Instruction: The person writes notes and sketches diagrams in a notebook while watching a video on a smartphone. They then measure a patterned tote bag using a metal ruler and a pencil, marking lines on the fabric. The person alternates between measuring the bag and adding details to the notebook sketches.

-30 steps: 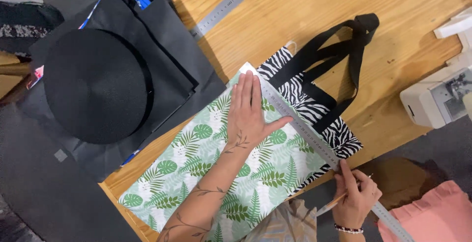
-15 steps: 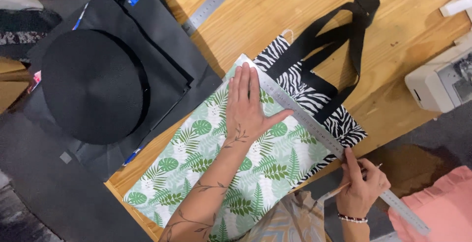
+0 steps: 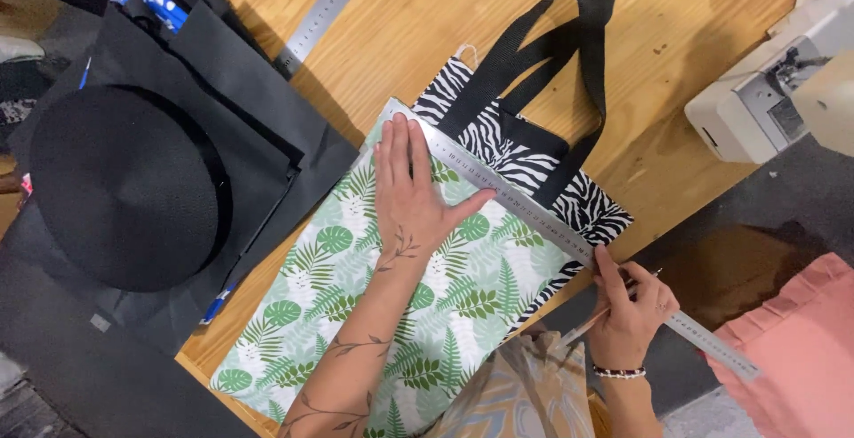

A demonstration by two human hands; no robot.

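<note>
While the left hand (image 3: 411,200) lies flat with fingers together and thumb spread on the leaf-print fabric (image 3: 391,313), it presses down the steel ruler (image 3: 551,225) that runs slantwise across the cloth. Beneath lies a zebra-striped bag (image 3: 498,144) with black handles, on the wooden table (image 3: 427,20). At the ruler's lower end, the right hand (image 3: 630,309) pinches a pencil (image 3: 587,324). A black strap roll (image 3: 120,184) sits left.
</note>
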